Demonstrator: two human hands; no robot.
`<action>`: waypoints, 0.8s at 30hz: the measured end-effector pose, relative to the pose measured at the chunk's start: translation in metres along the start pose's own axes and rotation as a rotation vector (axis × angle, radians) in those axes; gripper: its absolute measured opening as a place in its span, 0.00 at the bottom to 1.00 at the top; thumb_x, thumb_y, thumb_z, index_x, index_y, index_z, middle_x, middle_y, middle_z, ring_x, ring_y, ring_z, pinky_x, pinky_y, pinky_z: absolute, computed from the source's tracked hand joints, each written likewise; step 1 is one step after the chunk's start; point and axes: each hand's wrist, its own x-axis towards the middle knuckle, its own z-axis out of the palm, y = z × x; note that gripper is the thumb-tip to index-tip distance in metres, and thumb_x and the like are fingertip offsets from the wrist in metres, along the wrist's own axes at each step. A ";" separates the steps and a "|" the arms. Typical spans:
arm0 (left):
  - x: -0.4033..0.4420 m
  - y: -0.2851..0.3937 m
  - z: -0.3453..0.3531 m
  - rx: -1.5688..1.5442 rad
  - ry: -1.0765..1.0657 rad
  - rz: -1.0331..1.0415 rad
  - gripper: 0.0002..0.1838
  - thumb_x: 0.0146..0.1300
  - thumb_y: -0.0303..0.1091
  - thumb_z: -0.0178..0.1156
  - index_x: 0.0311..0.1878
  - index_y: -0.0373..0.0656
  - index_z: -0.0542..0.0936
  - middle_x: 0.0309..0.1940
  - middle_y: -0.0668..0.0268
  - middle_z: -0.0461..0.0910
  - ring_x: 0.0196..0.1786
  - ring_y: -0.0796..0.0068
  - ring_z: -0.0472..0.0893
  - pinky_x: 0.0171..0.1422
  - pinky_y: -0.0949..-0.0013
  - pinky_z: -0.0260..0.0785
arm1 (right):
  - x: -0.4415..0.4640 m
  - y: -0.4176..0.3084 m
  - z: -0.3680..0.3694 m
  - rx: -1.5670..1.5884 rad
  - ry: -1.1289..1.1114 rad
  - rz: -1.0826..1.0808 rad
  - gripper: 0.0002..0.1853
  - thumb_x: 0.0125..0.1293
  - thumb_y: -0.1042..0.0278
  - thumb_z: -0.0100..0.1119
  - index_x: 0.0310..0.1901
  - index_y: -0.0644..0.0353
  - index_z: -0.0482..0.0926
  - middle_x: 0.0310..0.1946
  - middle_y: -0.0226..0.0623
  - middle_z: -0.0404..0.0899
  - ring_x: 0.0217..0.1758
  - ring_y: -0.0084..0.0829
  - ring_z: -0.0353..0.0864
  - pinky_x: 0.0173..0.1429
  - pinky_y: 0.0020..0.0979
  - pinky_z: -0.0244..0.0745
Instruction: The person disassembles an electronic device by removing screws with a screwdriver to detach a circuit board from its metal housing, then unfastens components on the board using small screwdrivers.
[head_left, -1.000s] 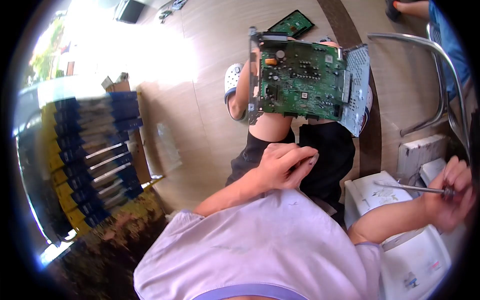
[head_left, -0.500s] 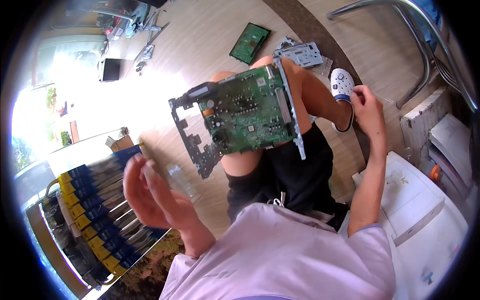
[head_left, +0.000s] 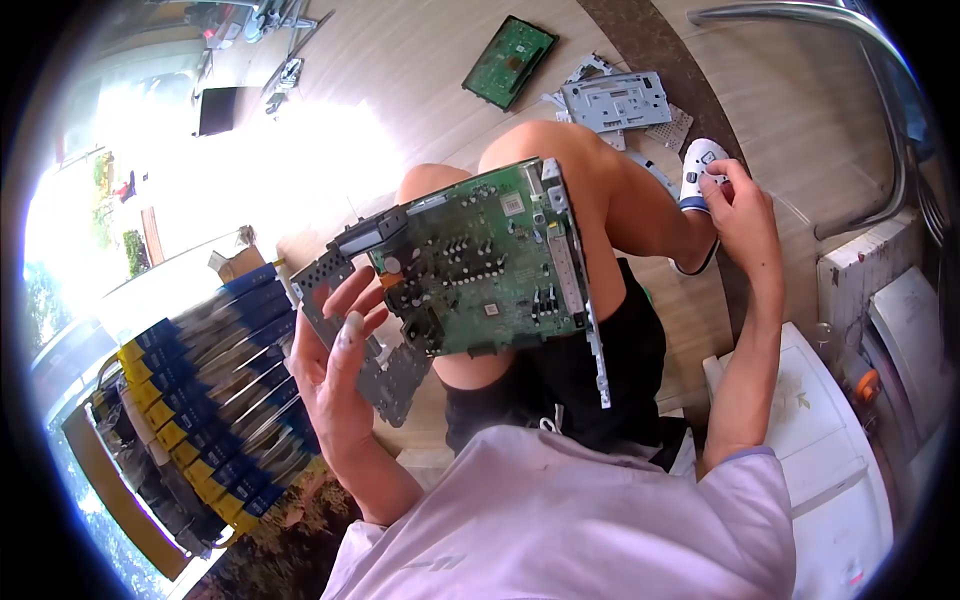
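Observation:
A green circuit board (head_left: pixel 470 260) fixed in a metal frame lies tilted across my bare knees. Its perforated metal bracket (head_left: pixel 395 385) sticks out at the left, and a silvery metal rail (head_left: pixel 590 330) runs along the right edge. My left hand (head_left: pixel 335 365) grips the board assembly at its left side, fingers curled at the bracket's opening and thumb in front. Out to the right, away from the board, my right hand (head_left: pixel 745 220) is closed in a pinch in front of a white clog (head_left: pixel 703 160). Whatever its fingertips hold is too small to make out.
Another green circuit board (head_left: pixel 510 62) and a flat metal plate (head_left: pixel 615 100) lie on the floor ahead. Chair legs of chrome tube (head_left: pixel 890 150) stand at the right, above a white cabinet (head_left: pixel 800 430). Blue-and-yellow packets (head_left: pixel 200 430) hang in rows at the left.
My left hand has moved up and right from beside the board to its metal bracket and taken hold. The assembly has tilted. My right hand stays pinched at the right.

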 end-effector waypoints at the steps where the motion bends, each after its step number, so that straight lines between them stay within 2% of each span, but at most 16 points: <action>1: 0.001 0.002 0.005 0.036 0.026 0.005 0.27 0.70 0.40 0.65 0.65 0.32 0.74 0.59 0.46 0.83 0.60 0.55 0.84 0.65 0.55 0.75 | 0.004 0.002 0.003 -0.011 -0.030 0.019 0.15 0.72 0.59 0.61 0.54 0.59 0.80 0.36 0.54 0.87 0.41 0.54 0.88 0.47 0.46 0.80; 8: 0.012 0.004 0.003 -0.005 0.000 0.021 0.26 0.71 0.41 0.63 0.63 0.30 0.76 0.54 0.45 0.85 0.56 0.58 0.86 0.66 0.57 0.74 | -0.005 0.023 0.007 -0.044 -0.034 0.092 0.16 0.72 0.58 0.60 0.54 0.58 0.81 0.41 0.58 0.86 0.48 0.60 0.86 0.51 0.51 0.80; 13: 0.013 -0.001 0.005 -0.174 0.030 -0.104 0.25 0.71 0.40 0.61 0.65 0.34 0.76 0.61 0.51 0.82 0.63 0.60 0.82 0.66 0.53 0.74 | -0.035 0.037 0.009 -0.018 -0.045 0.119 0.16 0.72 0.58 0.59 0.55 0.59 0.81 0.43 0.60 0.86 0.49 0.60 0.86 0.51 0.50 0.80; 16: 0.010 -0.005 0.006 -0.146 0.060 -0.077 0.25 0.70 0.40 0.62 0.65 0.34 0.77 0.60 0.52 0.82 0.62 0.61 0.81 0.66 0.52 0.73 | -0.055 0.036 0.010 0.058 -0.019 0.078 0.17 0.73 0.55 0.62 0.53 0.59 0.82 0.39 0.53 0.88 0.43 0.49 0.90 0.47 0.44 0.82; 19: 0.009 -0.005 0.004 -0.175 -0.002 -0.054 0.25 0.70 0.42 0.62 0.64 0.34 0.77 0.58 0.54 0.83 0.62 0.63 0.81 0.67 0.51 0.72 | -0.077 0.015 0.007 0.377 -0.031 0.115 0.21 0.74 0.49 0.64 0.49 0.62 0.82 0.31 0.38 0.87 0.33 0.30 0.87 0.39 0.33 0.79; 22: 0.007 -0.005 0.005 -0.165 -0.046 -0.016 0.27 0.71 0.45 0.63 0.63 0.32 0.79 0.57 0.54 0.83 0.62 0.64 0.82 0.68 0.53 0.70 | -0.108 -0.039 -0.024 0.569 -0.190 0.210 0.24 0.74 0.45 0.64 0.47 0.63 0.83 0.27 0.29 0.81 0.30 0.18 0.78 0.34 0.25 0.73; 24: 0.004 -0.006 0.004 -0.138 -0.056 0.026 0.28 0.71 0.45 0.63 0.64 0.32 0.79 0.57 0.53 0.84 0.63 0.64 0.82 0.69 0.54 0.70 | -0.126 -0.065 -0.030 0.549 -0.208 0.048 0.27 0.73 0.41 0.64 0.47 0.64 0.83 0.27 0.29 0.81 0.30 0.18 0.78 0.34 0.23 0.71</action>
